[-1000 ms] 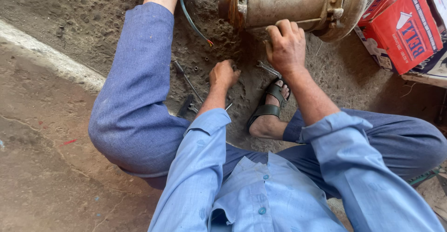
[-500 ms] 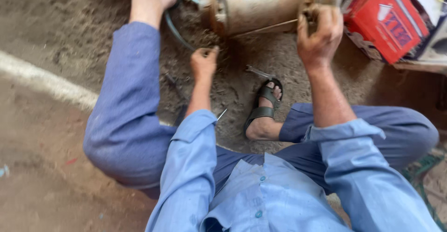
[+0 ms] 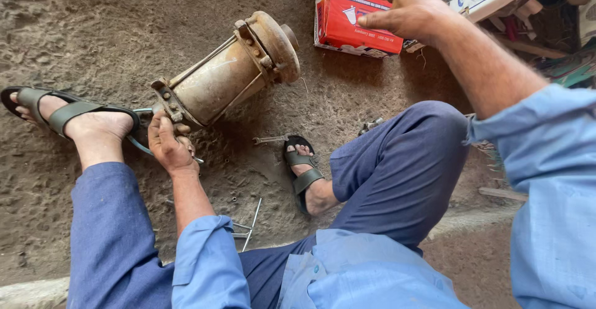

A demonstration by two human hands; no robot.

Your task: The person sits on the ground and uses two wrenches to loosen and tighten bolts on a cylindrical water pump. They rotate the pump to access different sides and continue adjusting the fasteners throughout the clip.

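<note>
Rusty motor housing (image 3: 230, 73) lies tilted on the dirt floor (image 3: 81, 30); we steady its near flange, left hand (image 3: 167, 144) fingers curled on the rim, perhaps pinching a thin tool. Right hand (image 3: 400, 8) hovers spread over the red box (image 3: 354, 11), holding nothing. Keep that flange pinned.

Your rusty, tan motor housing (image 3: 226, 73) lies tilted on the dirt floor (image 3: 93, 30), flanged round cap up-right, thin tie rods along its body, lower flange by your foot.
</note>
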